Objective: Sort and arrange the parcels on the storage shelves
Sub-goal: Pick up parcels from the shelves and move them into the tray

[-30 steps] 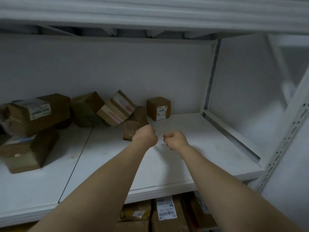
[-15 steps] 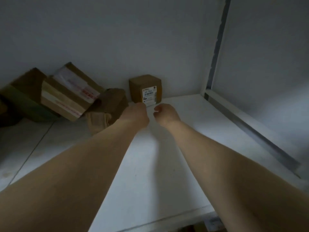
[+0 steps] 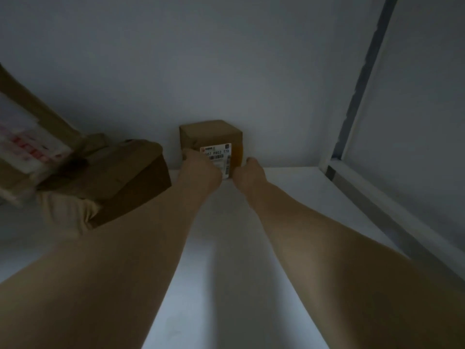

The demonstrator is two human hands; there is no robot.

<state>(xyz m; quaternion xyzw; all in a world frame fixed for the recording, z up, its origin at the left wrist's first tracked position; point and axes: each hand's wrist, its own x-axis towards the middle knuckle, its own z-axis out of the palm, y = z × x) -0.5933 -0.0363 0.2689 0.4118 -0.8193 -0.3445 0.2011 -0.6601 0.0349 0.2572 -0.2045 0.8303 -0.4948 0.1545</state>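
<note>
**Hands at small brown cube-shaped cardboard box (image 3: 211, 134)**

The box sits at the very back of the white shelf board (image 3: 289, 197), against the grey back wall (image 3: 226, 71), white printed label (image 3: 219, 152) facing out. That depth likely explains both arms being stretched far in. The left hand (image 3: 198, 170) lies over the front-left edge, fingers bent onto it and covering part of the label. The right hand (image 3: 247, 176) is at the lower right corner, thumb raised beside the edge. Its fingers are hidden, so I cannot tell whether it grips.

Just left lies a crumpled brown paper-wrapped parcel (image 3: 130, 177), with a flat cardboard carton with red-printed white tape (image 3: 30, 137) leaning on it. Both crowd the left forearm. The white metal upright (image 3: 357, 102) stands well apart on the right.
</note>
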